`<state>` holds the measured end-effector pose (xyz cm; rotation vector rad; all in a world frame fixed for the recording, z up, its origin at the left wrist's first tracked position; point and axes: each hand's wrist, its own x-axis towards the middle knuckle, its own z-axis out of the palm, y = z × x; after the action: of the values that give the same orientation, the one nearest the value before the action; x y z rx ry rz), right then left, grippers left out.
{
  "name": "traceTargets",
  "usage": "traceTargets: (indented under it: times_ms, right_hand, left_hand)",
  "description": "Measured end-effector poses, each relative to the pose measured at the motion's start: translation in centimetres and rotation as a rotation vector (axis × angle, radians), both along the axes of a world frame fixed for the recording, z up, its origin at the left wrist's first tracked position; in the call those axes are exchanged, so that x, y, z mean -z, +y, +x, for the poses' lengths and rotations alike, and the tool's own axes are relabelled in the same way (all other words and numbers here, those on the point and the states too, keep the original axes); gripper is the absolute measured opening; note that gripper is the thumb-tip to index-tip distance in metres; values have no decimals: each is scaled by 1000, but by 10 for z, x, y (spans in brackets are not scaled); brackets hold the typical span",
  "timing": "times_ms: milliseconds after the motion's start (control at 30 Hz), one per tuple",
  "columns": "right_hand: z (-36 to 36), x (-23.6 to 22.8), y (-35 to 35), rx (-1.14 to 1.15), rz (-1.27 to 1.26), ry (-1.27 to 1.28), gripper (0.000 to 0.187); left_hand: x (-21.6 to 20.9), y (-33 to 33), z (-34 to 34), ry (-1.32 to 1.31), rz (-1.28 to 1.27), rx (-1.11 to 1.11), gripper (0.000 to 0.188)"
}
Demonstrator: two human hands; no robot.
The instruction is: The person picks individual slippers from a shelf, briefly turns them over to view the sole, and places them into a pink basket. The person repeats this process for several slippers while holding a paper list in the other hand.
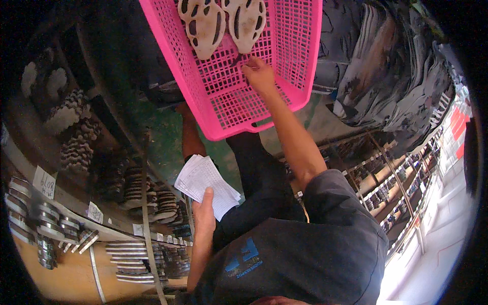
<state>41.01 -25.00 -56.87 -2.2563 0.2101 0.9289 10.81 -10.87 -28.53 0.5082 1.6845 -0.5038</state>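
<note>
1. Head view, grip: left hand [204, 209] clasps paper sheets [203, 178], thumb on top. Right hand [261, 77], fingers curled, is inside the pink basket [182, 79]; can't tell whether it pinches anything.
2. Handling, my judgement: touch solid parts, spare thin ribs; papers best clear of the rim.
3. Two pale slotted pieces [205, 31] lie side by side in the basket, just beyond right fingertips; tapered ends nearer wearer, brownish smudges.

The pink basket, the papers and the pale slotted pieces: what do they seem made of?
Pink basket: likely moulded plastic, slightly glossy, with uniform lattice walls. Papers: matte paper, judging by thin, fanned edges. Pale slotted pieces: dull, smudged; perhaps metal or plastic, the look leaves it open.
</note>
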Motion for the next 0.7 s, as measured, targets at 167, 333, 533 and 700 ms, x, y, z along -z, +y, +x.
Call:
traceTargets:
  times_ms: [167,333,533,700]
  right_hand:
    - [-17,13,4,64,120,-75,57]
    - [-10,8,15,-51,46,-88,66]
    - [26,5,43,-251,2,-249,79]
    - [37,3,62,-340,-65,-116,82]
  left_hand:
    - [5,-4,-5,-16,23,0,50]
    - [7,-8,-2,-45,19,10,50]
    - [11,-10,-1,7,-8,42,49]
    - [16,-16,-11,36,-39,4,51]
